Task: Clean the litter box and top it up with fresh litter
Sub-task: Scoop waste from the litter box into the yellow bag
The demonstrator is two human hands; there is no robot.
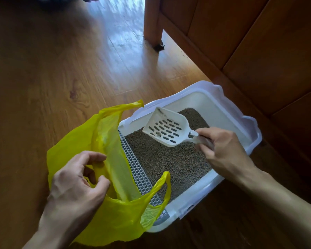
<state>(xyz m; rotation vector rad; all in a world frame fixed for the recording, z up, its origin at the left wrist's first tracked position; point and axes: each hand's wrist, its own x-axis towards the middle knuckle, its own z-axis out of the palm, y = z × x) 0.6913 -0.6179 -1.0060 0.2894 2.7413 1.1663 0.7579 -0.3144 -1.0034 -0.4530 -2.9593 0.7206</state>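
While the white litter box sits on the wooden floor, tucked up against the wooden cabinet along its far side, it's holding a layer of grey-brown pellet litter that covers the bottom. A grey grid strip runs along the box's left edge. No brand or writing I can make out on any of it. The right hand is closed round the handle of a white slotted scoop, held above the litter with its blade tilted up toward the far-left corner; just a bit of dark residue and a pellet or so stuck in it. The left hand is pinching the rim of a yellow plastic bag, which drapes over the box's near-left corner with its mouth held open. Can't see anything inside the bag.
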